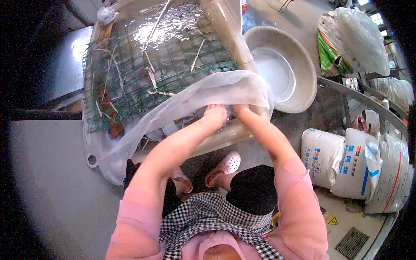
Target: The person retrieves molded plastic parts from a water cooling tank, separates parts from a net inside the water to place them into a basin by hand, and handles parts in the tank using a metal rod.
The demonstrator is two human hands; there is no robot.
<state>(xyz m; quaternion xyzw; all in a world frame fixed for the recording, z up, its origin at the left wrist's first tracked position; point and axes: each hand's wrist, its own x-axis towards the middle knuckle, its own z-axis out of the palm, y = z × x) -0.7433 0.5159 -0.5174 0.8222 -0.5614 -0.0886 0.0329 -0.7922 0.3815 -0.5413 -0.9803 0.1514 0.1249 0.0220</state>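
A sheer white mesh cloth (pixel 208 89) is draped along the near edge of a water-filled tank (pixel 173 26). My left hand (pixel 215 116) reaches to the near fold of this cloth, its fingertips hidden at the fold. Close on its right, my right hand (pixel 240 109) goes under the same fold, its fingers covered. Whether either hand grips anything cannot be made out. Beyond the cloth, a green wire grid (pixel 169 65) with pale ties lies in the tank, and water glints over its far part.
Right of the tank stands a large round basin (pixel 303 69) holding a smaller white basin (pixel 275 73). Full white sacks (pixel 323 156) stand at the right, near a metal rail (pixel 368 102). A plastic-covered bundle (pixel 362 41) is farther back. A grey panel (pixel 47 164) lies at the left.
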